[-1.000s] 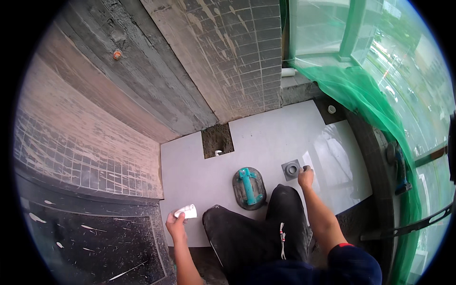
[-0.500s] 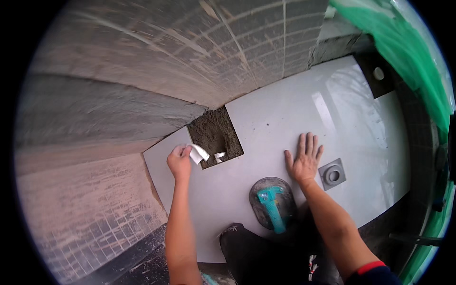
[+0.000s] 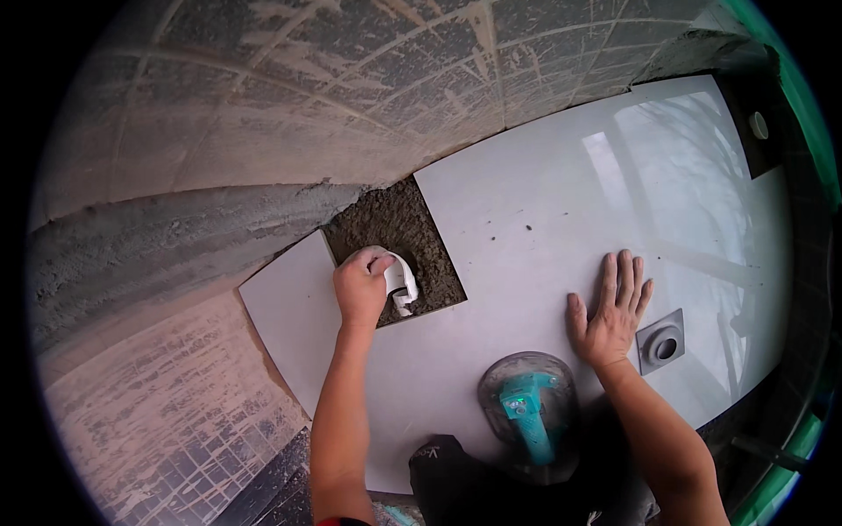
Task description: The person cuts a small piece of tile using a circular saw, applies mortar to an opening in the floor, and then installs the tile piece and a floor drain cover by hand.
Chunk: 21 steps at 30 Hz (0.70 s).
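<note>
My left hand (image 3: 360, 285) pinches a curved white piece of plastic pipe (image 3: 400, 275) between thumb and fingers. It holds the piece over a square opening filled with grey mortar (image 3: 436, 263), cut in the pale floor tile (image 3: 509, 289). Just below the piece, a white pipe end (image 3: 403, 302) shows in the mortar; I cannot tell whether the two touch. My right hand (image 3: 611, 324) lies flat on the tile, fingers spread, holding nothing. Beside it sits a grey square floor drain (image 3: 660, 344).
A teal-handled tool with a dark oval pad (image 3: 529, 412) stands on the tile by my knees. Rough, mortar-smeared walls (image 3: 289, 114) border the far and left sides. Another cutout with a white pipe (image 3: 759, 126) is at far right, near green sheeting (image 3: 802, 114).
My left hand has carried the pipe piece from the opening's left edge to over the mortar, close to the pipe end. My right hand stays flat on the tile. The view has shifted.
</note>
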### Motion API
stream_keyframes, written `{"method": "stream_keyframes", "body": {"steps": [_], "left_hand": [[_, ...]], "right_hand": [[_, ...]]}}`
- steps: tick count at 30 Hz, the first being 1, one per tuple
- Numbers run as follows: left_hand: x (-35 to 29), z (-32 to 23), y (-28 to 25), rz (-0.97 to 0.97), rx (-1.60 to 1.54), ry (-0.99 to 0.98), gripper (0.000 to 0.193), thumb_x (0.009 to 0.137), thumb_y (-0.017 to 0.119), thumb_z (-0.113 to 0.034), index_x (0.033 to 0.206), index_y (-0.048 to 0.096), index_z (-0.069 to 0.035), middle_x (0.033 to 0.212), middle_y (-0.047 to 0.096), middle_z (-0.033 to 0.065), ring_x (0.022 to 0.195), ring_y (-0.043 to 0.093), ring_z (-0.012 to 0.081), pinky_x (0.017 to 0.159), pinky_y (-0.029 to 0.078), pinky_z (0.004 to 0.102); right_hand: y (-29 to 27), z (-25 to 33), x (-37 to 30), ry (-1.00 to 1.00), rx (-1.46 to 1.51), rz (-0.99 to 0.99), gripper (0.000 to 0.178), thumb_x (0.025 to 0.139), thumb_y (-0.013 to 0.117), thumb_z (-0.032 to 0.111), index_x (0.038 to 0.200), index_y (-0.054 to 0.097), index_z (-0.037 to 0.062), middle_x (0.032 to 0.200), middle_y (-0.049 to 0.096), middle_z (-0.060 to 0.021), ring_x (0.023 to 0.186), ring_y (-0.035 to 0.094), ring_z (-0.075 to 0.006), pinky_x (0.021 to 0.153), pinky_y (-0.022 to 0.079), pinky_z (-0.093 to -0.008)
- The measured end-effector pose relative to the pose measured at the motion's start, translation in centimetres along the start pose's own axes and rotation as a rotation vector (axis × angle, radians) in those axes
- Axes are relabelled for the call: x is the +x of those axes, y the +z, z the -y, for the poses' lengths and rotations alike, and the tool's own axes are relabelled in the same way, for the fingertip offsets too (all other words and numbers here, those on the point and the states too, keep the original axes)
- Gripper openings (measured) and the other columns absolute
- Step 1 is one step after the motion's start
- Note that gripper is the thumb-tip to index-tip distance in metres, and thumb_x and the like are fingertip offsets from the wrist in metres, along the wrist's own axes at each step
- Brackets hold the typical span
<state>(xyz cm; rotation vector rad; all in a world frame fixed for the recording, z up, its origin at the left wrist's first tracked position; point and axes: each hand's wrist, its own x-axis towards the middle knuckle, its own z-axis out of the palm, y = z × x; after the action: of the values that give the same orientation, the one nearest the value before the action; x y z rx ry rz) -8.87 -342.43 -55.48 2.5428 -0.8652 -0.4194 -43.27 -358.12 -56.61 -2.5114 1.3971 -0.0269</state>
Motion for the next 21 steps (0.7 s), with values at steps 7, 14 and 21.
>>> {"method": "stream_keyframes", "body": {"steps": [7, 14, 21], "left_hand": [[0.4, 0.3, 1.4, 0.006, 0.021, -0.14, 0.016, 0.084, 0.077, -0.014, 0.093, 0.075, -0.001, 0.086, 0.075, 0.0162, 0.078, 0.073, 0.0294, 0.071, 0.054, 0.0378], [0.8, 0.5, 1.3, 0.082, 0.141, -0.071, 0.015, 0.083, 0.077, -0.012, 0.089, 0.072, 0.001, 0.086, 0.072, 0.0196, 0.079, 0.071, 0.0355, 0.071, 0.053, 0.0418], [0.6, 0.7, 1.7, 0.06, 0.272, 0.168, 0.015, 0.085, 0.073, -0.008, 0.083, 0.062, 0.002, 0.086, 0.066, 0.0194, 0.082, 0.065, 0.0421, 0.071, 0.05, 0.0499]], "right_hand": [[0.3, 0.1, 0.0, -0.028, -0.017, -0.024, 0.081, 0.095, 0.054, 0.048, 0.157, 0.03, 0.0019, 0.161, 0.03, -0.0219, 0.154, 0.018, -0.0409, 0.123, 0.004, -0.0598], [0.2, 0.2, -0.3, -0.028, -0.02, -0.039, 0.08, 0.095, 0.055, 0.047, 0.157, 0.032, 0.0017, 0.161, 0.031, -0.0217, 0.153, 0.02, -0.0406, 0.123, 0.005, -0.0591], [0.3, 0.1, -0.3, -0.03, -0.01, -0.037, 0.08, 0.094, 0.055, 0.046, 0.157, 0.032, 0.0022, 0.161, 0.032, -0.0212, 0.153, 0.02, -0.0405, 0.123, 0.005, -0.0589]]}}
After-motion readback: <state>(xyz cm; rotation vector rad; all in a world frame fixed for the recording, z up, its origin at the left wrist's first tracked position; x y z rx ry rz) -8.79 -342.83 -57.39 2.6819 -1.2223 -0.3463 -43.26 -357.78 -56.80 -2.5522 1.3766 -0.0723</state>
